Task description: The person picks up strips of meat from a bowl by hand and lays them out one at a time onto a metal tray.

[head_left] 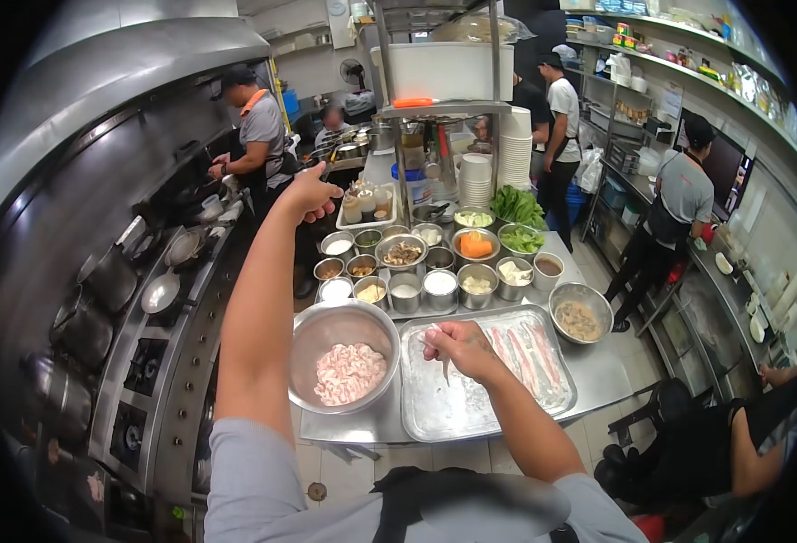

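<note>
My left hand (308, 193) is raised high and reaches forward above the seasoning containers, its index finger stretched out and nothing visible in it. Over the metal tray (416, 421), my right hand (462, 348) is closed in a pinch, with a thin pale strip (445, 371) hanging below the fingers. What exactly the strip is cannot be made out. Several long pink-and-white strips of raw meat (525, 357) lie at the tray's right side. Left of the tray stands a steel bowl (303, 330) holding pale pink raw pieces (348, 373).
Behind the tray are small metal containers (405, 290) of ingredients, lettuce (518, 208) and stacked white tubs (514, 154). A bowl of brownish mixture (588, 294) sits at right. Burners (131, 434) line the left. Co-workers stand at the stove (262, 136) and right counter (683, 190).
</note>
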The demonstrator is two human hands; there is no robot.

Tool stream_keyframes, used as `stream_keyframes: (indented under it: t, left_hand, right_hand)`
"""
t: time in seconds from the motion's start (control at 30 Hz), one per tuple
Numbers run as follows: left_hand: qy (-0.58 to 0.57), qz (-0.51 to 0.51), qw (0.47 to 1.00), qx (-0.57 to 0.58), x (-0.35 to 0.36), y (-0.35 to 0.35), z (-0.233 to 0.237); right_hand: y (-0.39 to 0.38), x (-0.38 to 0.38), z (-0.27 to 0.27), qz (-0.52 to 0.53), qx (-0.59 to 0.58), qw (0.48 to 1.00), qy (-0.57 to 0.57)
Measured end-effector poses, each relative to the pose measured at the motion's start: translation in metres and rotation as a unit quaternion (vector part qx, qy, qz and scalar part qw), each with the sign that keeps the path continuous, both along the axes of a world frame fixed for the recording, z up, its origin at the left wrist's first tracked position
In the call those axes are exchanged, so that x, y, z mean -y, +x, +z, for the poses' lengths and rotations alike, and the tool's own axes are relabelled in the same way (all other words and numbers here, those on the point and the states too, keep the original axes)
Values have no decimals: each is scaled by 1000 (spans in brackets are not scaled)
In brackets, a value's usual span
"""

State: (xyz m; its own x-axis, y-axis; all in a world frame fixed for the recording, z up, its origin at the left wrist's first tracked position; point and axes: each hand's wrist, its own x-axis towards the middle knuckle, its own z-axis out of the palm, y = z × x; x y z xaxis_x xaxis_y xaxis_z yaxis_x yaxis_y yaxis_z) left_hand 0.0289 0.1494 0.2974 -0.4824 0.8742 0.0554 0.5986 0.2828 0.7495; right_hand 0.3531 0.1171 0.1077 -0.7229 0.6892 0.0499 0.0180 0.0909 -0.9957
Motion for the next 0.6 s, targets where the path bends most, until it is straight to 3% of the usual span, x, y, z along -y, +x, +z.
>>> stream_keyframes:
  t: [0.2,0.27,0.4,0.43,0.6]
  left_hand:
    - [35,-37,998,45,-5,19,-23]
    - [78,-132,987,42,8,53,-51]
    - [30,-335,913,230,36,107,-132]
    - [35,-348,902,252,40,112,-149]
    - [23,-368,869,331,44,111,-192]
  right_hand:
    - [3,5,16,36,34,999,11]
    - [1,3,20,36,22,999,26]
    - [-8,-2,24,29,13,999,10]
    - [-10,-6,22,31,4,997,71]
    - [-8,-15,15,8,3,999,46]
